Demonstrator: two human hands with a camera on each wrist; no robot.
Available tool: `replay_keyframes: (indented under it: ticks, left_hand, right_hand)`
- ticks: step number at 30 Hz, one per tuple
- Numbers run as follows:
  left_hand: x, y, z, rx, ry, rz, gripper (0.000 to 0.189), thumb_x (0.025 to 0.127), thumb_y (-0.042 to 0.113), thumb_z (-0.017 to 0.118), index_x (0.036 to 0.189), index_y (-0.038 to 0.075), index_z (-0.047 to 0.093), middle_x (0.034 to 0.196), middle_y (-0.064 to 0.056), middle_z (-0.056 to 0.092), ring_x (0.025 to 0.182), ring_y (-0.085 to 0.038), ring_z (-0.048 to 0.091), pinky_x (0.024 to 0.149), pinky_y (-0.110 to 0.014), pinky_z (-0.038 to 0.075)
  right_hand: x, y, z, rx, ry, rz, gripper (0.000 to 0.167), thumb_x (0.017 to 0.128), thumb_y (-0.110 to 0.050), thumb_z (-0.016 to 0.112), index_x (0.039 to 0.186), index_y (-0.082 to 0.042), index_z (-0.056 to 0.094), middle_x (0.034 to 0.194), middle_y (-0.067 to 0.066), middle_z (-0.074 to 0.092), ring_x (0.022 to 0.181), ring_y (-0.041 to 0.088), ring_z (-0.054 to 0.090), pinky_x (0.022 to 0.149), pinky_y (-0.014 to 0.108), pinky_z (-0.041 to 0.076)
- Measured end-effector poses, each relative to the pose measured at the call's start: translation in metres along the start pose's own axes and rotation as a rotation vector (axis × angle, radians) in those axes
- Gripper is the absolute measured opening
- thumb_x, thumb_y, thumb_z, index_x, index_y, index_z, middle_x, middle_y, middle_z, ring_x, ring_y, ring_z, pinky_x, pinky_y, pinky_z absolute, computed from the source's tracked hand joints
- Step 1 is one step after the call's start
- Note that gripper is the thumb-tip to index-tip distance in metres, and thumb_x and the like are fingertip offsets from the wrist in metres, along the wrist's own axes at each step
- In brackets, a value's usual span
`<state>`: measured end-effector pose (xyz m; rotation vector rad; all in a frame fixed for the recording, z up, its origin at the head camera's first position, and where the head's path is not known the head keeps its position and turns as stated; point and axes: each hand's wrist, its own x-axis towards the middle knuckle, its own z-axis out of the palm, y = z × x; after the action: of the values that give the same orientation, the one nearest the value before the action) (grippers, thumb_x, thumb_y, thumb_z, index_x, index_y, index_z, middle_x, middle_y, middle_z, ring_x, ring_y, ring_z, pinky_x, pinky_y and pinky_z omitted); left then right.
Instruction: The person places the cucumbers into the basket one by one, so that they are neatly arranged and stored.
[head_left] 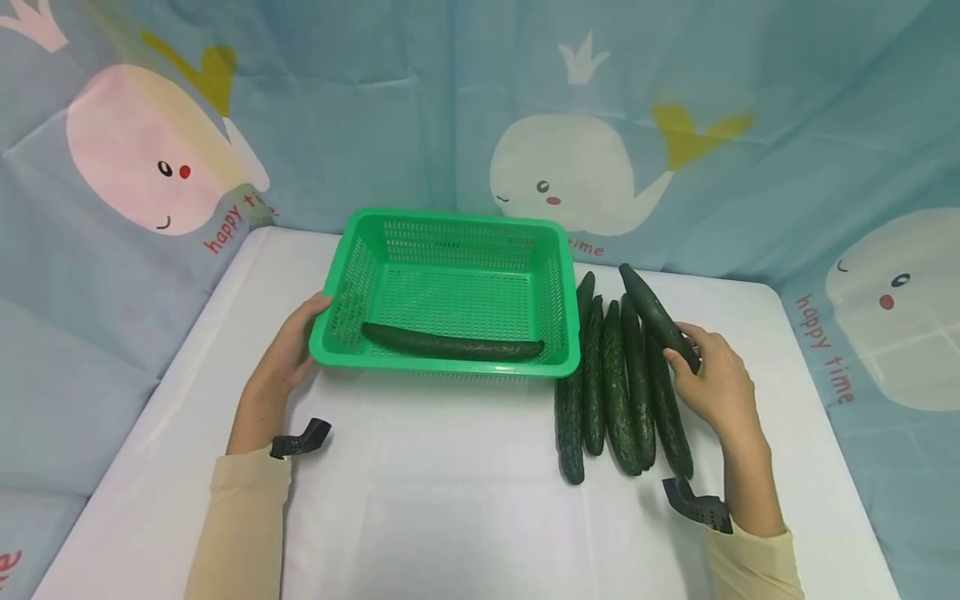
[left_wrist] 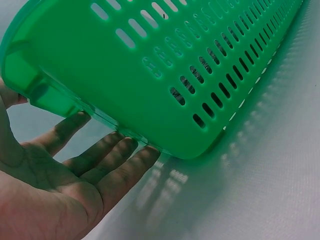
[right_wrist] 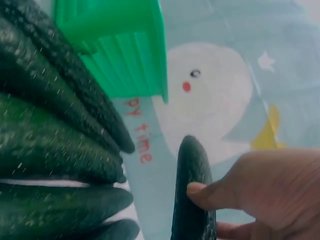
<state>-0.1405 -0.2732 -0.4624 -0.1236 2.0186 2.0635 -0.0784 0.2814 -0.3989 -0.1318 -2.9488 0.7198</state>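
A green plastic basket (head_left: pixel 457 371) stands towards the back of the table, with one long cucumber (head_left: pixel 453 342) lying along its near inner side. At the basket's left end, my left hand (head_left: pixel 288 346) holds the edge; the left wrist view shows the fingertips (left_wrist: pixel 152 152) against the outside, and the thumb is partly hidden by the rim. My right hand (head_left: pixel 716 379) pinches another cucumber (head_left: pixel 651 308) near its lower end, thumb on one side. This cucumber slants above several cucumbers (head_left: pixel 617 383) lying side by side right of the basket.
The white table (head_left: pixel 450 500) has a back edge just behind the basket. Blue cloth (head_left: pixel 420 108) printed with whales hangs behind and at both sides. A small black device (head_left: pixel 300 439) is worn on the left wrist, another (head_left: pixel 697 504) on the right.
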Motion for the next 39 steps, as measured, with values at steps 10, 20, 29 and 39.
replay_keyframes:
  ticks: [10,20,29,39]
  left_hand:
    - [-0.004,0.000,0.001,0.058,0.014,-0.056,0.074,0.109,0.058,0.041,0.170,0.022,0.023,0.169,-0.007,0.035,0.133,0.000,0.047,0.103,-0.013,0.046]
    - [-0.004,-0.001,0.001,0.045,0.004,-0.026,0.074,0.109,0.056,0.041,0.170,0.018,0.023,0.164,-0.005,0.040,0.133,-0.001,0.048,0.102,-0.012,0.049]
    - [-0.007,-0.001,-0.003,0.055,0.027,-0.014,0.075,0.109,0.055,0.041,0.170,0.016,0.021,0.169,-0.006,0.037,0.153,-0.019,0.040,0.122,-0.027,0.043]
    - [-0.003,-0.001,0.001,0.048,0.027,-0.046,0.078,0.108,0.058,0.041,0.171,0.018,0.018,0.176,-0.008,0.025,0.150,-0.009,0.038,0.134,-0.046,0.027]
  right_hand:
    - [0.010,-0.033,-0.009,-0.031,-0.016,-0.226,0.048,0.102,-0.019,0.071,0.147,-0.006,0.061,0.128,0.030,0.066,0.093,0.048,0.067,0.058,0.053,0.050]
    - [0.019,-0.068,-0.014,-0.040,-0.109,-0.336,0.045,0.104,-0.020,0.068,0.147,-0.009,0.062,0.135,0.023,0.066,0.101,0.043,0.070,0.070,0.060,0.056]
    - [0.033,-0.105,-0.007,-0.027,-0.143,-0.435,0.043,0.103,-0.018,0.070,0.144,-0.010,0.064,0.125,0.017,0.071,0.094,0.032,0.069,0.069,0.049,0.055]
    - [0.045,-0.140,-0.005,-0.085,-0.189,-0.522,0.044,0.101,-0.020,0.073,0.144,-0.015,0.066,0.126,0.010,0.071,0.091,0.025,0.066,0.059,0.037,0.050]
